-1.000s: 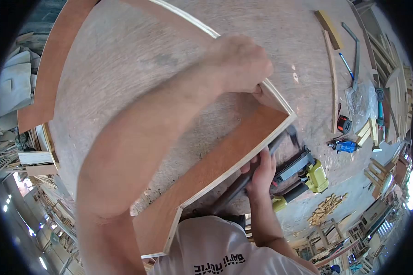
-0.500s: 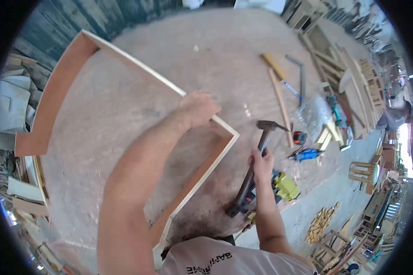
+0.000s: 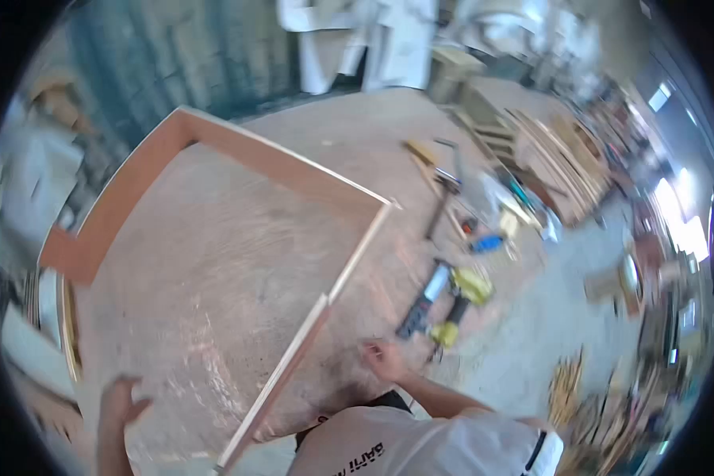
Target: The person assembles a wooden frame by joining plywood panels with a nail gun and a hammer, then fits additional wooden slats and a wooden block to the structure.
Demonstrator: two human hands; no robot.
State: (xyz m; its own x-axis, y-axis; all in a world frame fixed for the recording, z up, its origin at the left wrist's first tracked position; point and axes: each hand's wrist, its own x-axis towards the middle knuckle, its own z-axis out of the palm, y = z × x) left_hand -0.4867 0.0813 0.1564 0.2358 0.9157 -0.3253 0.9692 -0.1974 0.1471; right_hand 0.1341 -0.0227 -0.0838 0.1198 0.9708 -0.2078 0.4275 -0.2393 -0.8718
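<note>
An angular wooden frame (image 3: 285, 163) of thin boards stands on edge on the worktable, one long side (image 3: 297, 349) running toward my body. My left hand (image 3: 120, 401) is over the table's near left part, fingers apart, holding nothing and clear of the frame. Close to my body, my right hand (image 3: 382, 358) is right of the frame's near side; blur hides how its fingers lie, and no tool shows in it. A hammer (image 3: 438, 213) lies beyond it on the table. Between them is a yellow-green and black power tool (image 3: 460, 297).
Near the hammer lie a blue tool (image 3: 485, 243), a yellow-handled brush-like piece (image 3: 420, 152) and a bent metal bar (image 3: 455, 159). Stacked timber (image 3: 559, 155) stands at the back right. Wood offcuts (image 3: 566, 389) are piled on the floor. White sheets (image 3: 365, 47) stand against the far wall.
The hammer has left my right hand and lies on the table. My left hand has let go of the frame and moved to the near left. The frame has swung round, and the view has tilted up.
</note>
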